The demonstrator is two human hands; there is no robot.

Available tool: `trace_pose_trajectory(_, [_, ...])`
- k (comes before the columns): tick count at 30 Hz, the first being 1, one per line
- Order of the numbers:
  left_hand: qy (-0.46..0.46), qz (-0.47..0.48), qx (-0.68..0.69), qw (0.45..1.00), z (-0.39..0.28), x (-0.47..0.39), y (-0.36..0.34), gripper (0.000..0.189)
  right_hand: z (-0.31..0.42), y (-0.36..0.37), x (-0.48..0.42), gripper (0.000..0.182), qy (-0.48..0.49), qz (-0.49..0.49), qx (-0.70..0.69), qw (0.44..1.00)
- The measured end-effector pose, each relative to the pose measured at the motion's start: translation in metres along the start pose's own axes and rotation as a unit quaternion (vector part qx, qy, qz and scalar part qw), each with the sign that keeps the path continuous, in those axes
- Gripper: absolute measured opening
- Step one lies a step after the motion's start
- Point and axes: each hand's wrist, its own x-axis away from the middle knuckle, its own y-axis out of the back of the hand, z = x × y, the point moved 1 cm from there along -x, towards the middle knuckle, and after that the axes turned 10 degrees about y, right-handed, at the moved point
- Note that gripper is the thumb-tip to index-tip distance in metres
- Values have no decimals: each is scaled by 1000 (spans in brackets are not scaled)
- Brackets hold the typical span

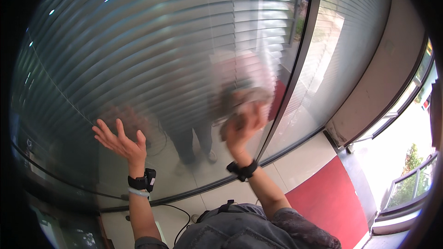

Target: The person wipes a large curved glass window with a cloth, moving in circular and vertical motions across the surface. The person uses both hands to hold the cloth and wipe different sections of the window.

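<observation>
A tall glass partition [138, 76] stands before me, with slatted blinds [193, 41] visible in or behind it. My right hand [245, 126] is closed on a greyish-brown cloth [230, 126] at the pane, left of the dark upright frame [294, 69]. Motion blurs both hand and cloth, and their reflection shows just above. On the left, my left hand [124, 145] is raised with fingers spread and nothing in it. Its reflection appears beside it in the glass; whether the fingertips touch the pane, I cannot tell.
A dark bottom rail [214, 183] runs along the pale tiled floor [277, 176]. A red mat [328, 200] lies to the right, by a bright opening. A black cable [183, 211] curls near my body. Another glass panel [332, 58] continues right of the frame.
</observation>
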Motion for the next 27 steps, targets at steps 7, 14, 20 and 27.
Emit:
trace_pose_trajectory(7, [9,24,10,1000,10,6,-2,57,23,8,5,41,288,183,-143,929])
trace_pose_trajectory(14, [7,4,10,1000,8,6,-3,56,-84,15,-62,58,2,-47,23,999])
trace_pose_trajectory(20, [-5,2,-2,1000,4,2,-5,59,-19,3,36,66,6,21,27,999])
trace_pose_trajectory(27, [5,9,12,1000,8,6,-5,57,-82,15,12,53,149,48,-11,988])
